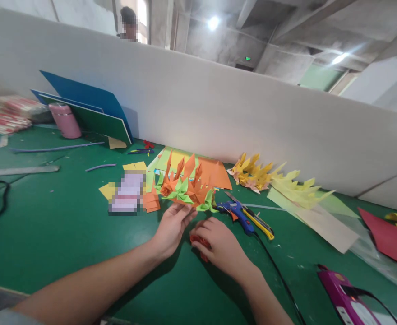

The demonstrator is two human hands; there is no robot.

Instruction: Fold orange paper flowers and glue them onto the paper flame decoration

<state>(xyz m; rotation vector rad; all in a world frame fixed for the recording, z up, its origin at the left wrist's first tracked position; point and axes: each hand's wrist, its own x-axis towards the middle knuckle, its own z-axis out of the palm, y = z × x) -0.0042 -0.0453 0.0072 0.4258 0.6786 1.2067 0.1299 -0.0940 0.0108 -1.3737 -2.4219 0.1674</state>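
Note:
My left hand (177, 225) pinches the lower edge of an orange folded-paper crown (192, 180) trimmed with green paper leaves and an orange paper rose. The crown is raised a little above the green table. Close to its right, my right hand (221, 241) is closed around a dark orange-red paper piece (200, 242), perhaps a folded flower; the fingers cover much of it. A blue hot glue gun (238, 215) lies just beyond my right hand, its black cord running toward me. Beside it rests a yellow utility knife (260, 224).
Yellow paper crowns (254, 171) and paper sheets (327, 225) lie along the white partition (198, 108). At left are a pink bottle (65, 121), leaning boards (93, 115) and a blurred-out lilac object (127, 192). A purple power strip (343, 293) sits front right. A person (129, 25) is behind the partition.

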